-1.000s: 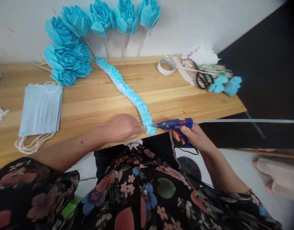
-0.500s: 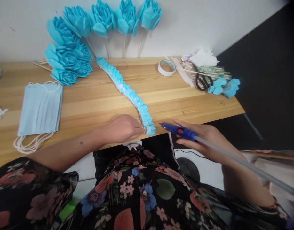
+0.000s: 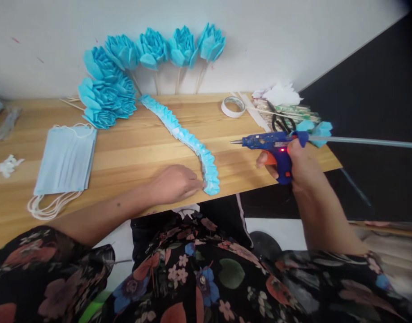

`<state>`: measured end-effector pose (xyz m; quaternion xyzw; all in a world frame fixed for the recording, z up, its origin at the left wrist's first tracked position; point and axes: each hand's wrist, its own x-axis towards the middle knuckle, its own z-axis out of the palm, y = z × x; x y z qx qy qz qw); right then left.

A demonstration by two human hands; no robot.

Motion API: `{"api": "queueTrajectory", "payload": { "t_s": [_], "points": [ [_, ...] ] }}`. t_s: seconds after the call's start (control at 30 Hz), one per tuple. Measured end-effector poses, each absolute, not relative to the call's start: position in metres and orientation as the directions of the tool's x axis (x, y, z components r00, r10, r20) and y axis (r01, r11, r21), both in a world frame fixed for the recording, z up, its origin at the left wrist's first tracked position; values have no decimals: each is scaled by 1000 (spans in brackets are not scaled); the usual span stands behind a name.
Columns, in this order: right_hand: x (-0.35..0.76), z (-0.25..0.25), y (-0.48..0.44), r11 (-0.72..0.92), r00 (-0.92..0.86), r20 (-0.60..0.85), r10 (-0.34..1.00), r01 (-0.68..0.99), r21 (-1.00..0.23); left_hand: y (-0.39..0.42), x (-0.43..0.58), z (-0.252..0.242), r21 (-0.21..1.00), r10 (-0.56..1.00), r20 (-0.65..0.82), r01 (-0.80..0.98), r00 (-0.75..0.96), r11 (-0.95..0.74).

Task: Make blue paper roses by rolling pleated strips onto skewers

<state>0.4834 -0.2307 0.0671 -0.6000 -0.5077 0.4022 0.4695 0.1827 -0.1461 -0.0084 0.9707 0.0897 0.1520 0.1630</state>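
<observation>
A long strip of folded blue paper pieces runs diagonally across the wooden table. My left hand rests on the table with its fingers pressed against the strip's near end. My right hand grips a blue glue gun held level above the table's right edge. Its nozzle points left, its red light glows, and a long clear glue stick sticks out behind it.
Blue paper flowers on sticks lean against the wall at the back. A stack of face masks lies at left. A tape roll, scissors, sticks and blue paper scraps sit at the right end.
My right hand has lifted the glue gun up and to the right, away from the strip's end, and turned it level. My left hand has stayed on the strip.
</observation>
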Motion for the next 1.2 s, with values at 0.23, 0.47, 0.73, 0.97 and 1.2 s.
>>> {"api": "queueTrajectory", "payload": {
  "t_s": [0.23,0.47,0.73,0.97,1.2],
  "points": [
    [488,54,-232,-121,219,-94,971,113,-986,-125,171,12,473,341,387,133,857,-871],
    [494,48,-232,-131,229,-112,967,73,-989,-54,196,42,251,405,325,335,854,-908],
    [501,48,-246,-170,232,-144,962,96,-981,-11,253,43,67,431,-84,437,898,-897],
    [523,31,-246,-186,233,-162,959,85,-979,-13,261,41,53,401,-222,422,889,-905],
    [516,26,-230,-204,218,-182,959,83,-976,-9,258,45,-22,334,-222,338,916,-941]
  ]
}}
